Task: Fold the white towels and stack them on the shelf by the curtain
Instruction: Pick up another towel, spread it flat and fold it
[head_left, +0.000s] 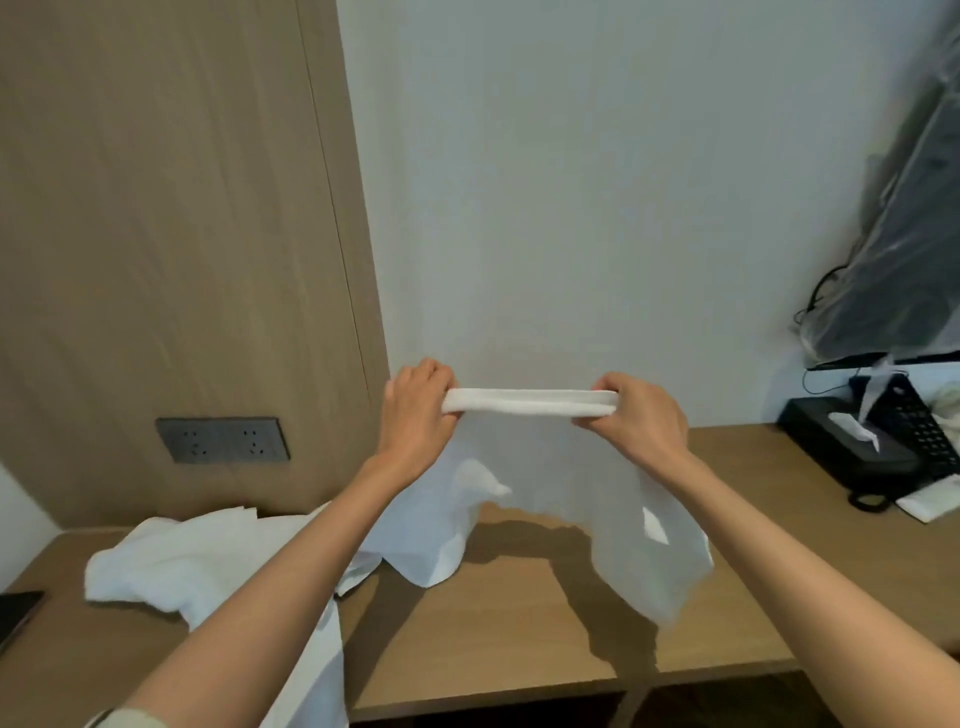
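- The desk (483, 639) ran wide under me, with bare wood right below the towel. I judged that room enough to lay the cloth flat for its next fold.
- The towel (540, 457) hung in the air before the wall. Its top edge was stretched level between my hands and its lower corners drooped unevenly. The left corner came down to the desk or just short of it; I could not tell which.
- The pile (171, 561) of other white towels lay crumpled on the desk to my left, one part spilling over the front edge. With those unfolded, I judged the task early on. Neither shelf nor curtain was in view.
- My left hand (415, 410) had its fingers curled tight round the left end of the top edge, and my right hand (639, 421) gripped the right end the same way.
- To fold well, I reckoned I should hold that edge taut and level and let the limp lower corners settle. Then I would bring the ends together so the corners met squarely.
- The tissue box (852, 447) sat well apart on the right, out of the towel's swing.
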